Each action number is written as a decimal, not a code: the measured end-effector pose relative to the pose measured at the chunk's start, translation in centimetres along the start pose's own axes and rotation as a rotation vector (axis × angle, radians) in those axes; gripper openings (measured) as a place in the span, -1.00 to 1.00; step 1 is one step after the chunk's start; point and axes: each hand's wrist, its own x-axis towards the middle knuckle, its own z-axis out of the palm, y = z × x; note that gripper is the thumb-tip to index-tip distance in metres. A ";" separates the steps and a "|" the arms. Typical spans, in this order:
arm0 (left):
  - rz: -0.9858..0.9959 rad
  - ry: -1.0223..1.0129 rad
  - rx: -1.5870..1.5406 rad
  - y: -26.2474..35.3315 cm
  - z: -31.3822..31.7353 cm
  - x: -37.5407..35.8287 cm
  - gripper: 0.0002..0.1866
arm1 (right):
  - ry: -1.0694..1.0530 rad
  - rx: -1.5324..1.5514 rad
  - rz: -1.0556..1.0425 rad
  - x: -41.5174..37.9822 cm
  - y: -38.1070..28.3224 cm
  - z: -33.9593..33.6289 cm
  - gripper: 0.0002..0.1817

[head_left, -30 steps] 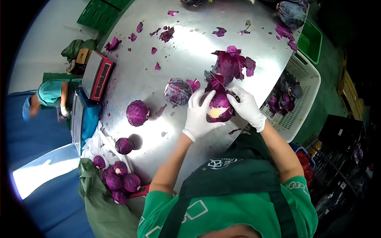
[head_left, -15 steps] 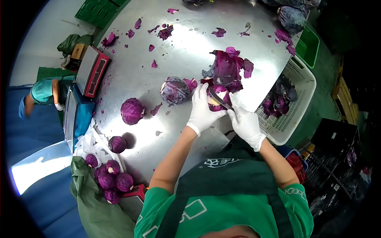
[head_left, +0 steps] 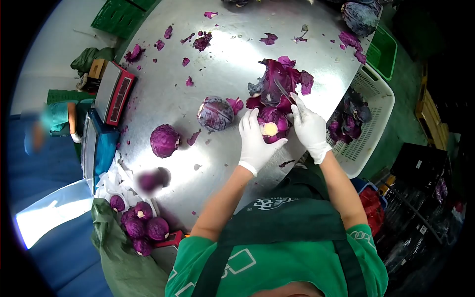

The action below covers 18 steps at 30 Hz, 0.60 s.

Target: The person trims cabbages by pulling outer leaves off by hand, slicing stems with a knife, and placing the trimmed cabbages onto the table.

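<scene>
My gloved left hand point(head_left: 254, 143) is wrapped around the left side of a red cabbage point(head_left: 280, 119), whose pale cut stem end faces me. In my right hand point(head_left: 309, 127), also gloved, is a knife point(head_left: 282, 89); its blade points up and away, clear of the cabbage. Loose purple outer leaves point(head_left: 279, 79) lie in a heap just beyond the cabbage. To the left of my hands rests a cabbage with greyish outer leaves point(head_left: 215, 114). Farther left sits a smooth purple cabbage point(head_left: 165, 140).
A white crate point(head_left: 378, 123) with leaves in it stands at the table's right edge. Several cabbages point(head_left: 134, 227) lie at lower left near a green bag point(head_left: 111, 247). Red scales point(head_left: 118, 96) stand at the left. A co-worker point(head_left: 57, 116) is beyond them. Leaf scraps dot the metal table point(head_left: 198, 94).
My right hand has lifted the knife off the cabbage's stem end and swung the blade up. The stem end now shows a flat pale cut. My left hand still holds the cabbage.
</scene>
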 end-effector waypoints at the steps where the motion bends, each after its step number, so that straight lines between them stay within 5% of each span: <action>1: 0.006 0.021 0.004 -0.1 0.2 -0.2 0.13 | -0.030 0.046 -0.012 0.4 0.3 -0.3 -0.63; 8: 0.061 -0.007 -0.188 -1.4 -0.4 -0.9 0.13 | -0.205 0.240 0.453 3.9 7.1 3.6 -0.49; 12: 0.088 0.021 -0.305 -3.2 -0.3 -1.7 0.15 | -0.178 0.153 0.384 4.9 5.5 3.1 -0.48; 14: 0.066 0.034 -0.363 -4.2 -0.1 -2.0 0.16 | -0.278 0.533 0.620 5.2 5.1 2.8 -0.47; 18: -0.020 0.009 -0.318 -4.3 -1.2 -2.5 0.18 | -0.127 0.878 0.617 3.9 3.0 0.7 -0.33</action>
